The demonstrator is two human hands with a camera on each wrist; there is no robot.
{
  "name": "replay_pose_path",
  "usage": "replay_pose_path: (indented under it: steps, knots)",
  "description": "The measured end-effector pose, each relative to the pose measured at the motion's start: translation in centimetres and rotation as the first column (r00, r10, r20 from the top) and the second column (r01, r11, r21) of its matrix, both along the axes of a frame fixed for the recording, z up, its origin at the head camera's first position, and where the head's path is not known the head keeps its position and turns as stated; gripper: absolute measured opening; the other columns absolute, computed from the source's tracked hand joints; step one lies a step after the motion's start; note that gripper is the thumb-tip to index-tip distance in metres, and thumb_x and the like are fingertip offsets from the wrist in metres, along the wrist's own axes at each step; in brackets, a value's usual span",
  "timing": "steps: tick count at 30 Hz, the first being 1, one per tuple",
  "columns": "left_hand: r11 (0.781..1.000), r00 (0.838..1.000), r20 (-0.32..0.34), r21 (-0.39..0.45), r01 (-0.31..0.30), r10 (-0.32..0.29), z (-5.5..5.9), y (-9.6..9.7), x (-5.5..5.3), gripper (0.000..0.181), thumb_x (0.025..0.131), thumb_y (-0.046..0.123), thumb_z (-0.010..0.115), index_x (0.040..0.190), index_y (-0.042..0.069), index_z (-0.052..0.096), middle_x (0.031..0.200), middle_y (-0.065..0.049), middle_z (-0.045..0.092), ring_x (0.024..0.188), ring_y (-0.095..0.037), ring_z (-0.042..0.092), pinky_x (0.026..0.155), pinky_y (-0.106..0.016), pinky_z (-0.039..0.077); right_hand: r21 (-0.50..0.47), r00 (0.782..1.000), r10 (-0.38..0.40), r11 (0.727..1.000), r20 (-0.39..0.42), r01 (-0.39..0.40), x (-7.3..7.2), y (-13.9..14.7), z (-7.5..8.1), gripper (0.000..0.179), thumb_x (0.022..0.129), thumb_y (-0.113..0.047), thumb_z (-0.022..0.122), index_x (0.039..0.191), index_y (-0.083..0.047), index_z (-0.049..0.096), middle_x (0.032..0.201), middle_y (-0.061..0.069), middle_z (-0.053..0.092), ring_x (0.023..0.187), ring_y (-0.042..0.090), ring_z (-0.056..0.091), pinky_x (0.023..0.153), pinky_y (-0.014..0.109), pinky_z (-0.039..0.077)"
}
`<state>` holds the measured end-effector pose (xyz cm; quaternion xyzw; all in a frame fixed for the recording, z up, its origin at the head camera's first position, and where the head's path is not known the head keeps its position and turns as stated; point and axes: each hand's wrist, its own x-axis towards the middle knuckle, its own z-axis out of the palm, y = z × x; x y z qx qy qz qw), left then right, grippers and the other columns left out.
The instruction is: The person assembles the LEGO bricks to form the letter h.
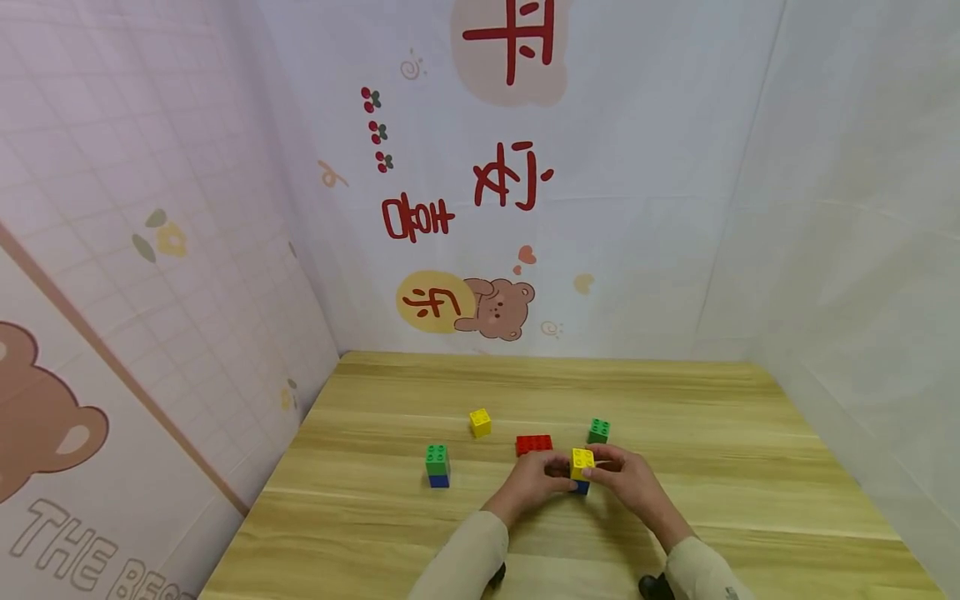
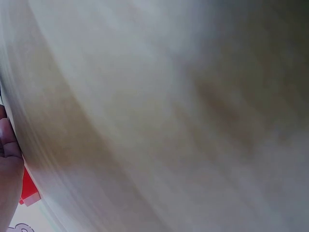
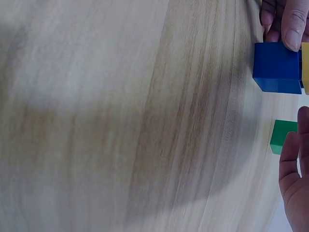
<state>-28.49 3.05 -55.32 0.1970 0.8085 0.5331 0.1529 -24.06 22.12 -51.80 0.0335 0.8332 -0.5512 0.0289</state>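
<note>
A yellow brick sits on top of a blue brick in front of me, lined up as a small upright stack. My left hand holds the blue brick from the left, its thumb against the near side. From the right, my right hand pinches the yellow brick between thumb and forefinger. In the right wrist view the yellow brick is cut off by the frame's edge. Just behind the left hand lies a red brick, partly covered by the fingers.
Beyond my right hand stands a green brick. Off to the left are a green brick stacked on a blue brick, and a loose yellow brick farther back. Printed cloth walls surround the wooden table.
</note>
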Motion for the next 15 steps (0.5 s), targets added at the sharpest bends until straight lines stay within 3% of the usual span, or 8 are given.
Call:
replay_pose_path:
  steps: [15]
  knots:
    - [1.000, 1.000, -0.028, -0.005, 0.000, 0.000, -0.38, 0.05, -0.10, 0.026, 0.085, 0.013, 0.079, 0.110, 0.012, 0.073, 0.100, 0.009, 0.071, 0.090, -0.005, 0.065, 0.084, -0.025, 0.053, -0.016, 1.000, 0.009, 1.000, 0.014, -0.009, -0.01, -0.08, -0.15, 0.048, 0.089, -0.022, 0.077, 0.129, 0.000, 0.063, 0.122, 0.015, 0.065, 0.106, 0.028, 0.063, 0.087, 0.044, 0.052]
